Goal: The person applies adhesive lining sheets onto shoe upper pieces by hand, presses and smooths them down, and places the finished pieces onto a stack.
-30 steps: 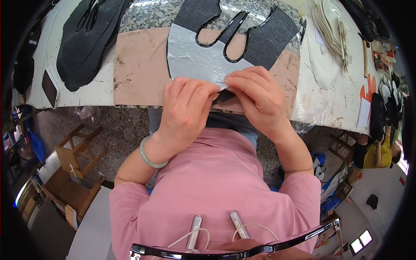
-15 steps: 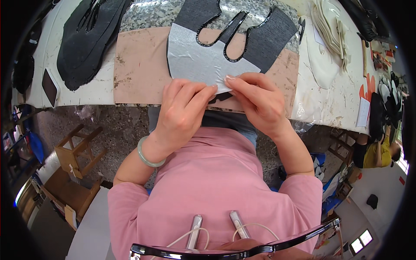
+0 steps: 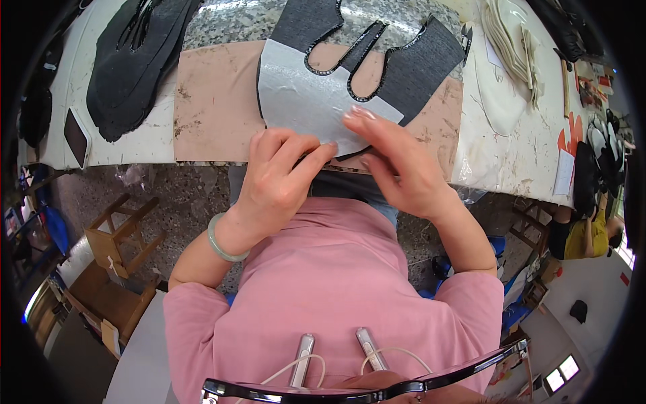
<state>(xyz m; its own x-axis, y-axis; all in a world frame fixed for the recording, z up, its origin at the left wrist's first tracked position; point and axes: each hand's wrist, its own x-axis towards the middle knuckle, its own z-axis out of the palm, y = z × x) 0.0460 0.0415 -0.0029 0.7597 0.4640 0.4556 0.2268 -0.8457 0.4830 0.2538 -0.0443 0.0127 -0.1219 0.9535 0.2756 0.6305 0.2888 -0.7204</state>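
A dark grey fabric shoe upper [image 3: 422, 66] with black bound cut-outs lies on the work board. A shiny pale grey lining sheet [image 3: 296, 87] covers its nearer middle part. With thumb and fingers, my left hand [image 3: 279, 172] pinches the near edge of the lined upper. My right hand [image 3: 407, 161] is open, thumb apart from the outstretched fingers, hovering at or just over the sheet's near right part. Whether its fingertips touch the sheet I cannot tell.
A pink board [image 3: 215, 101] lies under the upper, with a speckled stone slab [image 3: 229, 23] beyond. Stacked black shoe-shaped pieces [image 3: 124, 81] and a phone [image 3: 77, 138] are to the left. Pale cut pieces [image 3: 508, 47] lie right, near small snips [image 3: 466, 44]. A wooden stool [image 3: 121, 232] stands below left.
My right hand has let go of the near edge and opened, its fingers now stretched over the sheet. My left hand stays pinching at nearly the same spot.
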